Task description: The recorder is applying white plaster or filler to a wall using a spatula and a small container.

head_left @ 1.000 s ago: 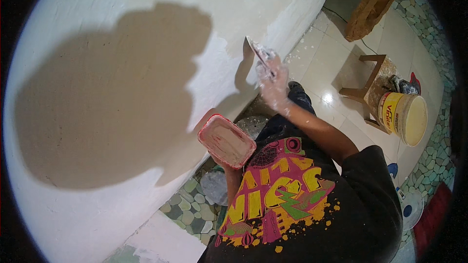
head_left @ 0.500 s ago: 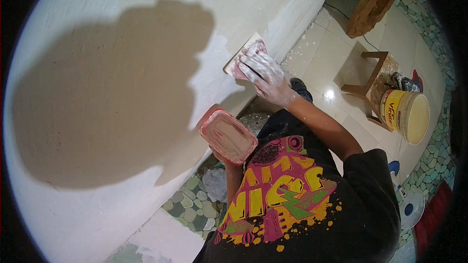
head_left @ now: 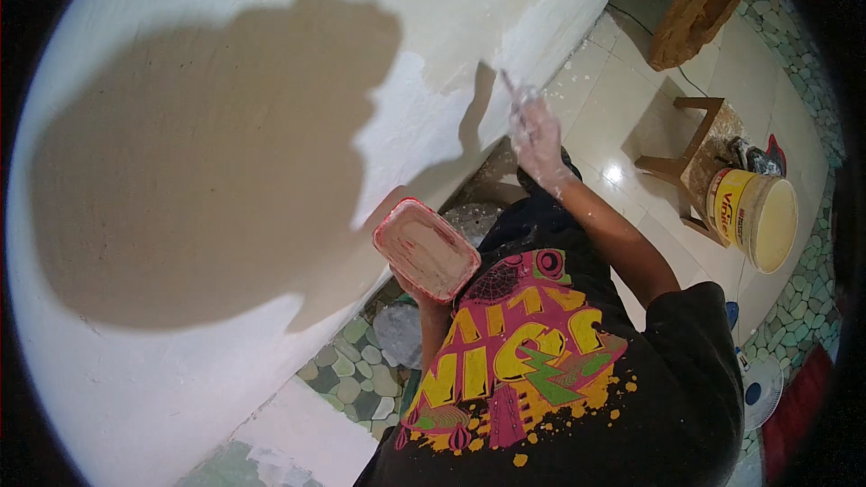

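Head view, right hand: right hand (head_left: 538, 137), coated in white paste, is clenched around a thin putty blade (head_left: 512, 92), held up against the wall (head_left: 271, 63); the blade shows edge-on, so whether it touches the surface is hard to tell.
Head view, left hand: left hand (head_left: 424, 293) sits mostly hidden beneath a pink rectangular tray (head_left: 426, 249); it is grasping the tray from below, mouth tilted toward the wall.
Where the work sits: blade at the right margin of a rough white patch (head_left: 406, 135), where fresh filler meets the bare tan plaster.
Doing it well (judgement): keep the blade at a shallow angle, press evenly, pull in long overlapping strokes and feather the ragged edge so no ridge dries; keep the tray close under the blade to catch drips.
Materials and textures: filler looks thick, matte, streaked; the tray is smeared pale inside, rim stained; the wall is flat and chalky, with a large shadow across it.
Around: cream bucket (head_left: 756, 214) lying on its side near a small wooden stool (head_left: 687, 155); glossy pale tiles (head_left: 622, 99); green pebble flooring (head_left: 347, 379) at the wall base; black printed shirt (head_left: 541, 370).
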`<state>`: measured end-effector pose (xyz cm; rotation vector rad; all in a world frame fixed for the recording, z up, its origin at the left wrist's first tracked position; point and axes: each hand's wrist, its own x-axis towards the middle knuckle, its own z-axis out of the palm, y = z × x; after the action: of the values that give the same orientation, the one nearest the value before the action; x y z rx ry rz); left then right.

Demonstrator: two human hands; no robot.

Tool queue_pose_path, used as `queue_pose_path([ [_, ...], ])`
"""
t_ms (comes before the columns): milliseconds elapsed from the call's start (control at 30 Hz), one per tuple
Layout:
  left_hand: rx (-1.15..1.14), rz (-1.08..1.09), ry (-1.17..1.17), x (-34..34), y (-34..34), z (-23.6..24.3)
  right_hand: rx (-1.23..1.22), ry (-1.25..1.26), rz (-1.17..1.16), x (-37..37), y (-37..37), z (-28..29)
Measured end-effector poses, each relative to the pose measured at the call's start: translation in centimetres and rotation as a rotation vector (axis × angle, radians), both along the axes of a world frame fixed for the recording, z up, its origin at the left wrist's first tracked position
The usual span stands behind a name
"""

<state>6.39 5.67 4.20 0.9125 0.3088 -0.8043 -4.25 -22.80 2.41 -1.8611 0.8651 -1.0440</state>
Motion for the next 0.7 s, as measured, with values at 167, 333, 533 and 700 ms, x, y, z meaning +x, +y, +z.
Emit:
queue_pose_path([
  [167, -0.29, -0.052, -0.074, 0.0, 1.3, 0.5, -0.053, -0.246, -0.204, 3.8, -1.3, 6.5],
  [333, -0.315, -0.056, -0.065, -0.9, 0.0, 1.5, 0.486, -0.3, -0.119, 4.2, 4.5, 7.4],
  [533, -0.302, -0.075, -0.149, -0.1, -0.9, 1.7, 0.222, -0.299, 0.022, 3.2, 3.6, 7.9],
  [700, -0.344, -0.065, -0.138, 0.2, -1.3, 1.7, 0.495, -0.437, -0.162, 2.7, 1.0, 8.0],
])
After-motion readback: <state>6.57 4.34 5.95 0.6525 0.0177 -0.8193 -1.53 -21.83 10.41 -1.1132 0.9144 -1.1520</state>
